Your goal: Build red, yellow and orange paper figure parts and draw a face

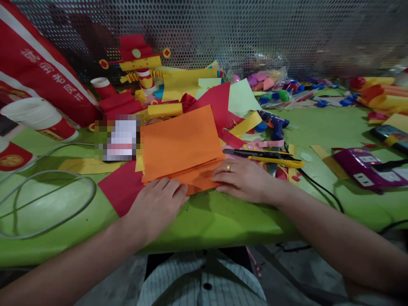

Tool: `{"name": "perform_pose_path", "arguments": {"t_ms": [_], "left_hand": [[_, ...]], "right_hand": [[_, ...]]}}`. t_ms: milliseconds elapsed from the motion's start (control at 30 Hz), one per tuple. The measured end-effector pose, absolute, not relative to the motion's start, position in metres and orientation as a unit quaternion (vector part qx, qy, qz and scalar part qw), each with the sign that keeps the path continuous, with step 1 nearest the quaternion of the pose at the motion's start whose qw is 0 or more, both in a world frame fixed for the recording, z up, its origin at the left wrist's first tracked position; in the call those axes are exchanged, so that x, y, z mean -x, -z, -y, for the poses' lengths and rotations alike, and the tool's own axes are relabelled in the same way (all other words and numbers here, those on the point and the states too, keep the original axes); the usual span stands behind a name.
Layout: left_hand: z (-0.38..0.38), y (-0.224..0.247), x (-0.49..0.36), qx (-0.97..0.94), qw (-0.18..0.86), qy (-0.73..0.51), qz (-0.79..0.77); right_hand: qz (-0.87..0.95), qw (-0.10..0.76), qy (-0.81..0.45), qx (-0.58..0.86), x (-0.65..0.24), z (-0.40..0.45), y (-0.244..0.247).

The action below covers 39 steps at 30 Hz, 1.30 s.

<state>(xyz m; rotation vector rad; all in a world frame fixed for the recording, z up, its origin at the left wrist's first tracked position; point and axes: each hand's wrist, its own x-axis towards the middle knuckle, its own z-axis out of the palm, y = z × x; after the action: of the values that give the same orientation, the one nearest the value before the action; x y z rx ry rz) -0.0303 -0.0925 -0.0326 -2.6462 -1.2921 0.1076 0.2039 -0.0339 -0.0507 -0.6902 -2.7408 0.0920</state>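
A sheet of orange paper (181, 142) lies in front of me over a pile of coloured paper, its near part folded into layers. My left hand (161, 204) is at its near left edge, the fingers curled over the paper and closed on it. At the near right corner my right hand (240, 178), with a gold ring, has its fingers closed on the folded orange edge. Just beyond the right hand lie a black-handled tool and a yellow utility knife (277, 161). Red paper (124, 187) sticks out at the left, beside my left hand.
A phone (123, 138) with a blurred screen lies left of the paper. Paper cups (41, 119) and a looped white cable (92, 191) are further left. A blue glue gun (276, 121) and a purple power strip (366, 168) stand right. Perforated metal mesh (204, 34) closes the back.
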Motion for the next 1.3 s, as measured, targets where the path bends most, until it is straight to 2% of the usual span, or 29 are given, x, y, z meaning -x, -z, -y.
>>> {"name": "perform_pose_path", "arguments": {"t_ms": [400, 900, 1300], "left_hand": [[0.095, 0.039, 0.029, 0.891, 0.106, -0.041, 0.440], [0.070, 0.026, 0.024, 0.833, 0.036, -0.158, 0.529], [0.049, 0.025, 0.028, 0.836, -0.008, -0.185, 0.516]], "right_hand": [[0.958, 0.152, 0.001, 0.245, -0.198, 0.037, 0.050], [0.891, -0.008, -0.074, 0.448, -0.177, 0.031, 0.034], [0.891, 0.011, -0.075, 0.448, -0.180, 0.024, 0.046]]}}
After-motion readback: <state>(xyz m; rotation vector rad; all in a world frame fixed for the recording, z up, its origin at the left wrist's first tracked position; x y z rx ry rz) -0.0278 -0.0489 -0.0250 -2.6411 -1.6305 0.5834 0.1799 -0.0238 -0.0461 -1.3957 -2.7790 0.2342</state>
